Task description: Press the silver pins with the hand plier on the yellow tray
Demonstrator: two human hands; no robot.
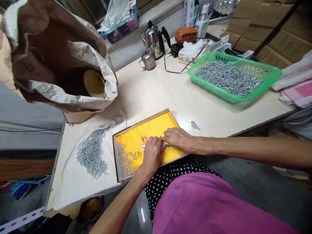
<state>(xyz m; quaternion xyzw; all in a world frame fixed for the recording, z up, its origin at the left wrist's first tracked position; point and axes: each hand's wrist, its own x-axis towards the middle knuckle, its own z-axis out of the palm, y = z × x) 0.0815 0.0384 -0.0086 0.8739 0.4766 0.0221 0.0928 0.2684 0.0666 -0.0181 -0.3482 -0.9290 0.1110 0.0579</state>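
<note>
Both hands meet over a shallow tray (156, 126) with a yellow bottom and a thin raised rim, at the table's front edge. My left hand (153, 152) is closed, its fingers bent down near the printed logo. My right hand (179, 140) is closed too, its fingertips close to the left thumb. Something small and pale shows between them, mostly hidden by the fingers. Short, shiny metal pins (125, 163) lie scattered in the tray's left end. Left of the tray, a heap of the same pins (94, 156) rests on a white cloth (70, 180).
A large open sack (90, 105) with a yellow bowl (94, 84) inside stands at the back left. The green basket (270, 74) at right holds many pins. Behind are a metal kettle (154, 40), a lidded cup (148, 61), an orange battery (186, 34) and a cord.
</note>
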